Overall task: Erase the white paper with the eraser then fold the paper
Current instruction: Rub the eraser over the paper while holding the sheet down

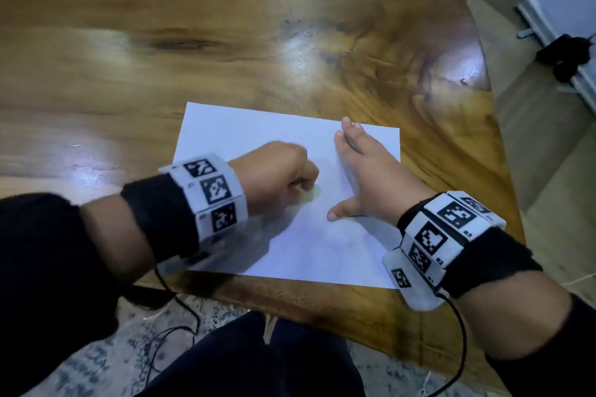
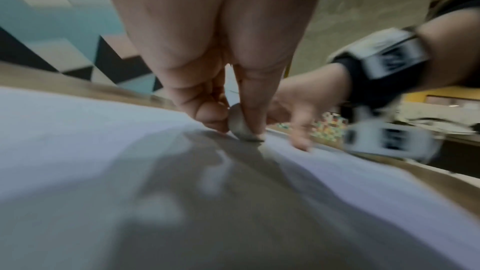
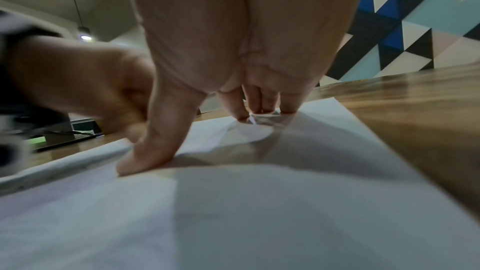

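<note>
A white sheet of paper (image 1: 290, 142) lies flat near the front edge of the wooden table (image 1: 225, 51). My left hand (image 1: 283, 176) is curled into a fist over the sheet's middle and pinches a small grey eraser (image 2: 239, 123) between thumb and fingers, its lower end touching the paper (image 2: 78, 130). My right hand (image 1: 358, 171) lies flat on the right part of the sheet, fingers straight and thumb spread, pressing the paper (image 3: 233, 213) down. In the right wrist view the fingertips (image 3: 262, 108) and thumb rest on the sheet. The left hand is motion-blurred.
The table's right edge (image 1: 493, 126) runs close beside the paper, with floor beyond it. A white frame and a dark object (image 1: 567, 55) stand on the floor at the far right. Cables (image 1: 180, 329) hang from my wristbands over my lap.
</note>
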{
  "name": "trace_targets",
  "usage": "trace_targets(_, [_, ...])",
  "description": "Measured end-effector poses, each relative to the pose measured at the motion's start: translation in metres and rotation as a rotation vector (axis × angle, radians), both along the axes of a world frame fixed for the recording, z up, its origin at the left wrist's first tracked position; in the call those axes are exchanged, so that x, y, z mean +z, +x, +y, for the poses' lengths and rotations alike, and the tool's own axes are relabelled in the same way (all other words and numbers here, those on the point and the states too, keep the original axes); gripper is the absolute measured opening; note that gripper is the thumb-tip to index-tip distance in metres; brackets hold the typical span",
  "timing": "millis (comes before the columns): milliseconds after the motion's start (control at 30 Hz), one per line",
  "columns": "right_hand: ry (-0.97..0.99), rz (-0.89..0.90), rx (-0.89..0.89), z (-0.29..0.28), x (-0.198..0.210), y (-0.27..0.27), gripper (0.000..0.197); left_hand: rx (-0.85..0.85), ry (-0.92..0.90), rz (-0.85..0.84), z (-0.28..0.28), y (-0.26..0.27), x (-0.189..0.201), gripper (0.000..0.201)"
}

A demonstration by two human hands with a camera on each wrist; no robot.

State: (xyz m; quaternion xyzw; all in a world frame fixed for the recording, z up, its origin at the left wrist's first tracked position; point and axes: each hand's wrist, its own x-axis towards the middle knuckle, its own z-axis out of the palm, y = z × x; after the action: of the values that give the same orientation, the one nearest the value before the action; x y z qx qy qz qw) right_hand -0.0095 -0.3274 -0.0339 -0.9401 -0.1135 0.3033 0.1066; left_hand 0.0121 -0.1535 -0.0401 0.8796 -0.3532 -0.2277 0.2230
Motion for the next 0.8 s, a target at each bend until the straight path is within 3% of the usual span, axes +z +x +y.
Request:
trace_targets(100, [-0.015,0.009,0.002,0.000,0.000,0.000,0.126,-0.049,-0.032,0.111,0.016,-0.039,-0.001,0.033])
trace_targets(233, [-0.014,0.002,-0.013,0.000,-0.001,-0.001,0.125,-0.029,-0.023,0.097,0.017,-0.035,-0.004,0.013])
trace_targets(433, [-0.107,-0.034,-0.007,-0.004,0.002,-0.007,0.123,0.255,0.010,-0.017,0.021,0.008,0.001,0.020])
trace_targets(700, [-0.150,0.004,0.017,-0.004,0.000,-0.007,0.135,0.116,0.011,-0.098,-0.004,0.002,-0.006,0.007])
trace_targets(800, [-0.157,0.000,0.022,-0.002,-0.002,-0.007,0.138,-0.083,0.032,-0.001,0.013,-0.038,-0.001,0.029])
